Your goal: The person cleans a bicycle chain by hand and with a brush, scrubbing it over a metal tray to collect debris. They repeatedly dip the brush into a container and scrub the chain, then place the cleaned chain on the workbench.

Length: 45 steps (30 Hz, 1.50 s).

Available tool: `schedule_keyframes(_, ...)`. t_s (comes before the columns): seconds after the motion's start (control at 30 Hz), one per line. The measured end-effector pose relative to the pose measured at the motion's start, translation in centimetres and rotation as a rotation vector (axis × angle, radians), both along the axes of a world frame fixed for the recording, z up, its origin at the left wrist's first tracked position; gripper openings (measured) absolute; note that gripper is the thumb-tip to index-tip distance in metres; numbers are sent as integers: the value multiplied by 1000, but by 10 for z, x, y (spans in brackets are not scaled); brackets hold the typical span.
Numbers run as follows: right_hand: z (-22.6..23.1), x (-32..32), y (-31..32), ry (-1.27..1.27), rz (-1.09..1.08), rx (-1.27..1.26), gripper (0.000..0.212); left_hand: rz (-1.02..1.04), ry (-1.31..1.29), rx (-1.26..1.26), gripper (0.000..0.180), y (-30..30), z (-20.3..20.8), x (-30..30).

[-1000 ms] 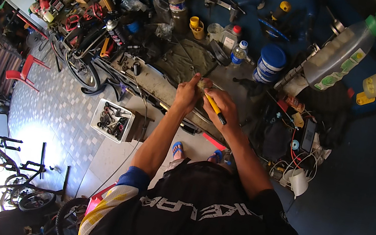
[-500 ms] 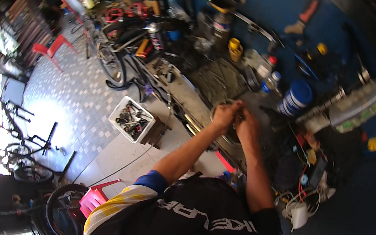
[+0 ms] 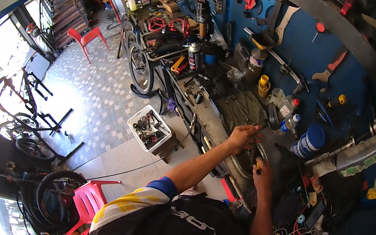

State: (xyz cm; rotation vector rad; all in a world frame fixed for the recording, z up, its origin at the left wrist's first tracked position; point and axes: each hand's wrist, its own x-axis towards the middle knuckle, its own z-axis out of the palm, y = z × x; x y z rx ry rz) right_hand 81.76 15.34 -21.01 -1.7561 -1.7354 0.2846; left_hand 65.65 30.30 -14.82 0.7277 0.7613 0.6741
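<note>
Over the workbench, my left hand (image 3: pixel 243 139) is closed, its thumb and fingers at the upper end of a dark, ridged, narrow part (image 3: pixel 252 154). I cannot make out exactly what that part is. My right hand (image 3: pixel 264 174) is closed lower down, nearer my body, around a small tool with a yellow handle (image 3: pixel 258 167); its working end is hidden against the dark part. Beneath both hands lies a shallow basin with a pale curved rim (image 3: pixel 265 153). Just beyond them, several thin metal tools rest on a dark, greasy tray (image 3: pixel 244 108).
Right of my hands stand a blue tub (image 3: pixel 310 139) and small bottles (image 3: pixel 289 123). A white bin of metal parts (image 3: pixel 149 128) is left of the bench. Bicycles (image 3: pixel 139 67), a red chair (image 3: pixel 88 42) and a pink chair (image 3: pixel 88 200) stand further left. Tools hang on the blue wall (image 3: pixel 305 42).
My hands were close together over the basin; now they are apart, the right one lower, with the dark part and yellow handle showing between them. The whole view has shifted.
</note>
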Motion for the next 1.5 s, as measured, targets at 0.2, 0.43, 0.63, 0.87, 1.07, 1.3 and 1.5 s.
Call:
schedule_keyframes(0.2,105,-26,23,272,-31,-7,31,37,75,15,51,8,-11,-5)
schedule_keyframes(0.43,71,-28,17,159,-4,204,25,84,-78,33,50,8,5,1)
schedule_keyframes(0.63,92,-43,30,206,24,308,26,25,65,33,40,9,-15,-7)
schedule_keyframes(0.87,46,-23,4,310,97,198,28,11,-64,0,45,18,7,-10)
schedule_keyframes(1.07,115,-47,30,277,37,367,26,-5,-85,5,52,10,-11,-9)
schedule_keyframes(1.3,80,-42,20,267,26,299,29,50,-155,-148,44,28,-25,-12)
schedule_keyframes(1.5,69,-25,23,203,-8,251,28,6,-277,-5,45,18,-18,4)
